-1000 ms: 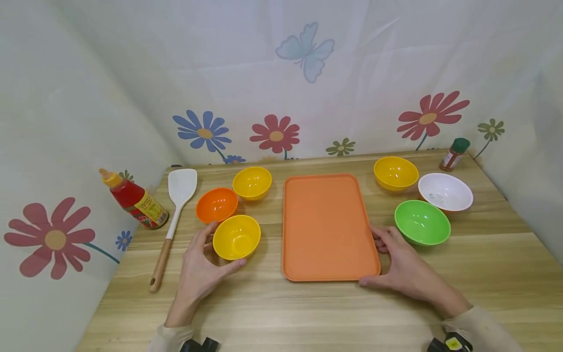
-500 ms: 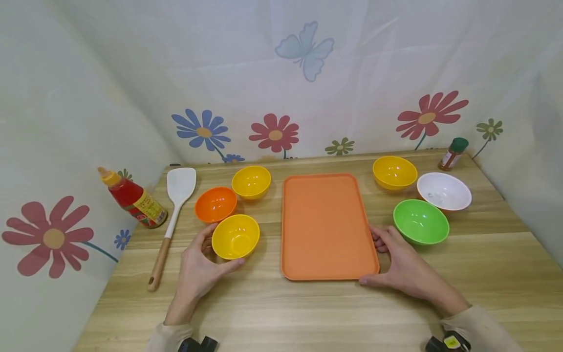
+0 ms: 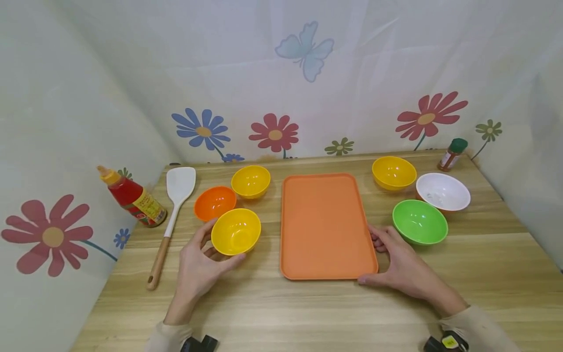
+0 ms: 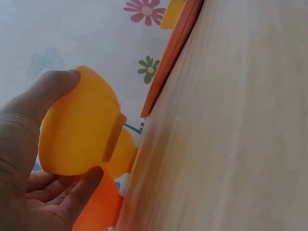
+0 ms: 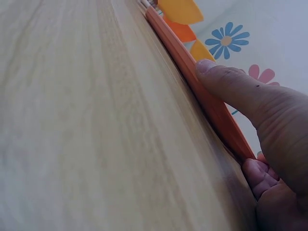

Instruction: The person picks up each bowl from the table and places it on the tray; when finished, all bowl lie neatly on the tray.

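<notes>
My left hand [image 3: 198, 266] grips a yellow bowl [image 3: 236, 232] between thumb and fingers. In the left wrist view that bowl [image 4: 82, 125] is tilted, its base raised off the table. Just behind it are an orange bowl [image 3: 215, 203] and a second yellow bowl [image 3: 251, 181]. The orange rectangular tray [image 3: 327, 227] lies flat at the middle of the table. At its near right corner my right hand [image 3: 406, 269] holds it, thumb along the near edge and curled fingers against the right side. The right wrist view shows the thumb touching the tray's rim [image 5: 216, 108].
To the right stand a green bowl [image 3: 420, 222], a white bowl [image 3: 443, 191], another yellow bowl [image 3: 394, 173] and a green-capped spice jar [image 3: 453, 154]. On the left are a white spatula [image 3: 180, 188] with a wooden handle and a red sauce bottle [image 3: 136, 198]. Printed cloth walls border the table.
The yellow bowl in my left hand has come up slightly from the table. My right hand keeps its place at the tray's corner.
</notes>
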`<state>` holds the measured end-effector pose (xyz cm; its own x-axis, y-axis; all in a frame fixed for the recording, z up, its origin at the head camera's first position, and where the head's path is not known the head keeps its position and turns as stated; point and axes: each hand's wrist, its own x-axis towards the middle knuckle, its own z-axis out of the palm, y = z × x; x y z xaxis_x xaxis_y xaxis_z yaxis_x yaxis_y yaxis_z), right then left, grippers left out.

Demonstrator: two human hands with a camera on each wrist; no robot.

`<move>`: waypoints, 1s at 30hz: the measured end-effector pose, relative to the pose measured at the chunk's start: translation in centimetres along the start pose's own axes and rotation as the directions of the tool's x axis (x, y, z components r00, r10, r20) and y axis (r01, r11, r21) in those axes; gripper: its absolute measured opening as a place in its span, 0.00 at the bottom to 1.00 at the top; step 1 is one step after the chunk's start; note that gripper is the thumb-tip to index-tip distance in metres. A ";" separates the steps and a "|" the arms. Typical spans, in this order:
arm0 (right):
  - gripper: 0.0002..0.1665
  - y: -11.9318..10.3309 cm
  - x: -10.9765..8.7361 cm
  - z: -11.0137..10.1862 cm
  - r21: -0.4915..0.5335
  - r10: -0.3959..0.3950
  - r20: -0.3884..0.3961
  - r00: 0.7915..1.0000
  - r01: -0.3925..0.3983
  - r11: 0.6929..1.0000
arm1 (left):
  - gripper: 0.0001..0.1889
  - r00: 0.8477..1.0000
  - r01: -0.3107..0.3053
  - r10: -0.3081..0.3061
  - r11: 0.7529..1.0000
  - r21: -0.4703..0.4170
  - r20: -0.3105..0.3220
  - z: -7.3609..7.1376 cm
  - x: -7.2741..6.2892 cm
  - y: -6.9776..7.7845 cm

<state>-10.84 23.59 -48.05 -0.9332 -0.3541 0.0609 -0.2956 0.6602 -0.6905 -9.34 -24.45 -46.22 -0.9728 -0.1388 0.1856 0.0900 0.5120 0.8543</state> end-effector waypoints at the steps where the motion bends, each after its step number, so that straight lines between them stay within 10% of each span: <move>1: 0.80 0.0 0.0 0.0 -0.004 0.002 -0.002 1.000 -0.002 1.000 | 0.59 1.000 -0.002 0.002 1.000 -0.003 0.000 0.1 0.1 0.4; 12: 0.80 0.1 0.1 0.0 -0.013 0.002 -0.001 1.000 -0.002 1.000 | 0.57 0.994 -0.101 0.102 0.994 -0.030 0.049 1.9 2.5 5.2; 30: 0.80 0.0 0.1 -0.3 -0.011 -0.006 0.015 1.000 0.006 1.000 | 0.53 0.965 -0.229 0.241 0.966 -0.117 0.104 9.3 9.4 11.7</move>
<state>-11.00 23.72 -47.86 -0.9283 -0.3680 0.0538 -0.3033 0.6654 -0.6821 -19.40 -11.91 -38.98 -0.9392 0.0776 0.3344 0.3343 0.4276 0.8398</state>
